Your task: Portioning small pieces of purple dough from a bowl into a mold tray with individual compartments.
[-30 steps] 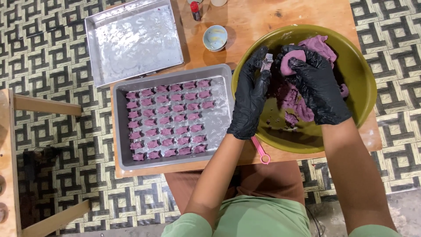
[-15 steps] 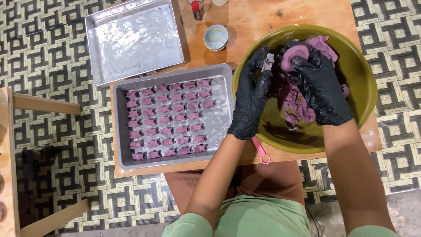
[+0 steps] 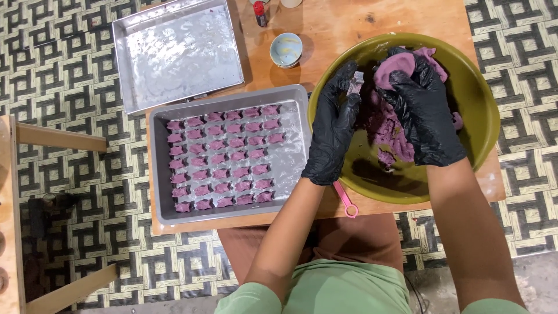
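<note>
Status: grey tray (image 3: 293, 102) approx. 3/4 filled w/ shaped purple pieces (image 3: 221, 157), right strip bare; much purple dough (image 3: 388, 125) left in green bowl (image 3: 485, 116); left hand (image 3: 336, 125) pinches small mould (image 3: 356, 83), right hand (image 3: 424, 113) clenched on dough lump.

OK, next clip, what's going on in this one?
A person in black gloves works purple dough over a green bowl. The right hand grips a lump of it; the left hand holds a small clear mould at the fingertips. Beside the bowl, a grey tray holds rows of small purple shaped pieces.
</note>
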